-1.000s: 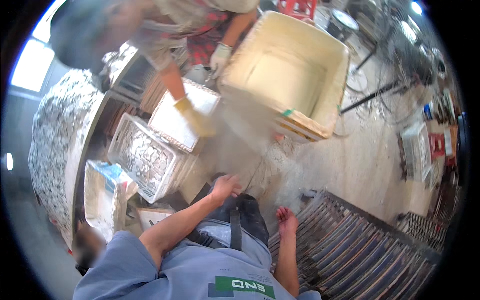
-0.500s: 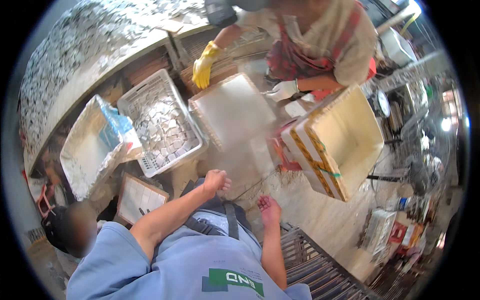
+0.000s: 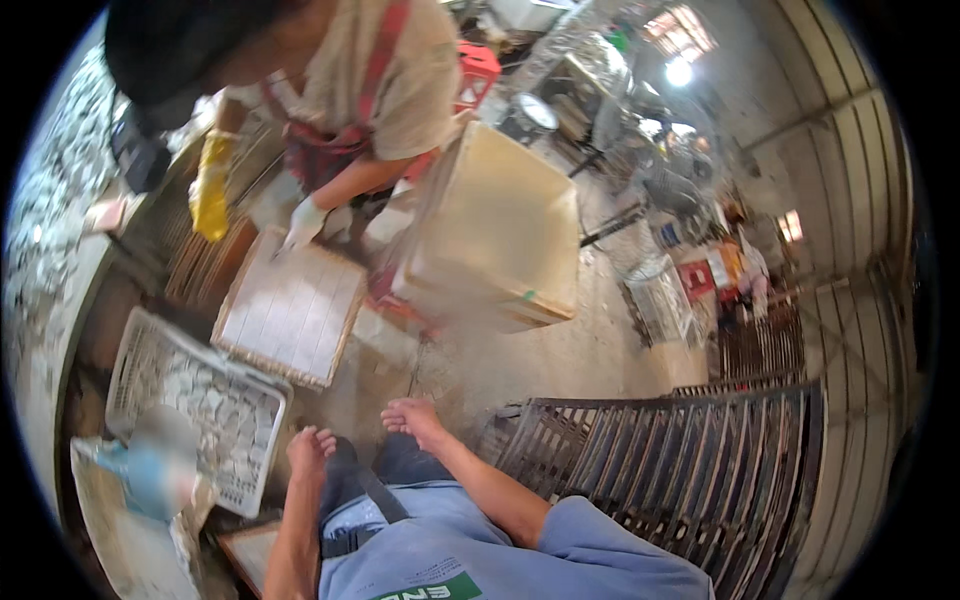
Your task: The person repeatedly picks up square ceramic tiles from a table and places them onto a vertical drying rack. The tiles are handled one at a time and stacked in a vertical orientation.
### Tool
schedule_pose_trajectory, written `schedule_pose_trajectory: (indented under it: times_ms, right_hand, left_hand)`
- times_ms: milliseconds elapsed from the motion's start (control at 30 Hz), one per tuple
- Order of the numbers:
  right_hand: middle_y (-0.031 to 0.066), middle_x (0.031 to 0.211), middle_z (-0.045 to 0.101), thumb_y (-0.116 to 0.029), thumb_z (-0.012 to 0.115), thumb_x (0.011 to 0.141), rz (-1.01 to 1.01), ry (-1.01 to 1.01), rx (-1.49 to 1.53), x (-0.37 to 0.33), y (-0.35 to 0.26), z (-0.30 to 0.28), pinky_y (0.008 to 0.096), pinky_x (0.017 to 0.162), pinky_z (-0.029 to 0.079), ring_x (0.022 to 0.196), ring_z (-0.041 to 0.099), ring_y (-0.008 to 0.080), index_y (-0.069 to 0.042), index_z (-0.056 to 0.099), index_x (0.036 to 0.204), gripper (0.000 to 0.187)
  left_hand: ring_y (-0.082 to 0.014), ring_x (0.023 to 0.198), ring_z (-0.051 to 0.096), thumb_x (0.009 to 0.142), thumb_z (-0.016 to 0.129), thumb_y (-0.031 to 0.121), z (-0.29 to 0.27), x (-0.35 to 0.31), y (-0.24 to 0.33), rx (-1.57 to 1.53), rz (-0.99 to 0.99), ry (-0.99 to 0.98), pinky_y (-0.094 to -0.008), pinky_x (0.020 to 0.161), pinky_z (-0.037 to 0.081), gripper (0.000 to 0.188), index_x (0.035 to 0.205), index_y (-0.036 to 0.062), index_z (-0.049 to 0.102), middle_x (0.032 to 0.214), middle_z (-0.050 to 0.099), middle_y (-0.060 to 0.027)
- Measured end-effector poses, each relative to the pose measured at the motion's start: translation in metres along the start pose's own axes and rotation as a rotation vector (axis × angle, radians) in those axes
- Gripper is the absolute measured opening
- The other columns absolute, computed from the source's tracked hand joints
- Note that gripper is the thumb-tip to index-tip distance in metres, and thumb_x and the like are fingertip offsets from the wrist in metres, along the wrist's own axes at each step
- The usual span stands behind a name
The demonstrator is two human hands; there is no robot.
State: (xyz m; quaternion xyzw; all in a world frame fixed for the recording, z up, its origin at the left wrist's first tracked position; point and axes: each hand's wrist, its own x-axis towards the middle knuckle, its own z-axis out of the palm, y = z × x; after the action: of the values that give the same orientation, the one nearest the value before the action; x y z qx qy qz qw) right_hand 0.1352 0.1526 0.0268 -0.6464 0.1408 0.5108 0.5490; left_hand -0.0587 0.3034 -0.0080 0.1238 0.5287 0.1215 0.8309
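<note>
My left hand (image 3: 312, 446) hovers over my lap beside the white plastic basket (image 3: 268, 440) of pale square tiles (image 3: 213, 405); its fingers are curled in with nothing visible in them. To its right, my right hand (image 3: 413, 420) is bent at the fingers, which stand loosely apart and hold nothing. Ahead of both hands lies a square board with a rough brown edge, its white face laid out in rows of tiles (image 3: 290, 312). A co-worker's white-gloved hand (image 3: 304, 224) touches its far edge, while their yellow-gloved hand (image 3: 211, 190) hangs to the left.
A cream foam box (image 3: 505, 225) stands beyond the board, to the right. At my right is a dark slatted metal rack (image 3: 690, 460). A crumpled sack (image 3: 120, 530) sits lower left; loose tiles (image 3: 50, 190) cover a long table at far left. A fan stands farther back.
My view has swung to the right, so the basket, board and co-worker sit farther left. The rack shows more fully. The white-faced board now shows rows of tiles; my hands remain off it.
</note>
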Motion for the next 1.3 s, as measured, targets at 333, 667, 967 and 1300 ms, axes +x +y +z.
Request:
schedule_pose_trajectory:
  times_ms: [333, 667, 967, 1300]
  right_hand:
    - [0.0120, 0.091, 0.062, -0.017, 0.049, 0.088, -0.101, -0.048, -0.363, 0.057, 0.006, -0.005, 0.0273, 0.070, 0.049, 0.079, 0.059, 0.0170, 0.000, 0.057, 0.104, 0.025]
    - [0.0241, 0.115, 0.052, -0.017, 0.054, 0.077, -0.532, 0.090, -1.187, 0.142, -0.047, 0.029, 0.0415, 0.094, 0.037, 0.109, 0.050, 0.0343, 0.003, 0.044, 0.122, 0.050]
    - [0.0262, 0.125, 0.044, -0.012, 0.055, 0.072, -0.773, 0.113, -1.319, 0.287, -0.115, 0.064, 0.0398, 0.102, 0.030, 0.122, 0.038, 0.0372, 0.007, 0.037, 0.128, 0.061]
    - [0.0222, 0.122, 0.051, -0.021, 0.056, 0.075, -0.790, 0.085, -1.351, 0.337, -0.137, 0.074, 0.0377, 0.097, 0.035, 0.114, 0.047, 0.0358, 0.000, 0.043, 0.126, 0.056]
  left_hand:
    - [-0.0238, 0.071, 0.059, 0.087, 0.049, 0.018, 0.005, 0.016, 0.002, 0.060, -0.002, 0.024, -0.0318, 0.058, 0.049, 0.023, 0.103, 0.0014, 0.047, 0.092, 0.059, -0.0165]
    - [-0.0162, 0.070, 0.058, 0.088, 0.047, 0.012, 0.009, 0.040, -0.022, -0.129, 0.124, 0.238, -0.0289, 0.059, 0.051, 0.029, 0.114, -0.0015, 0.044, 0.089, 0.057, -0.0100]
    - [-0.0274, 0.126, 0.035, 0.080, 0.050, 0.009, 0.016, 0.126, -0.058, 0.027, 0.169, 0.390, -0.0304, 0.100, 0.029, 0.066, 0.136, -0.0068, 0.020, 0.138, 0.034, -0.0205]
    - [-0.0260, 0.121, 0.039, 0.074, 0.052, 0.006, 0.038, 0.159, -0.034, -0.014, 0.144, 0.397, -0.0299, 0.099, 0.030, 0.063, 0.131, -0.0092, 0.029, 0.131, 0.039, -0.0213]
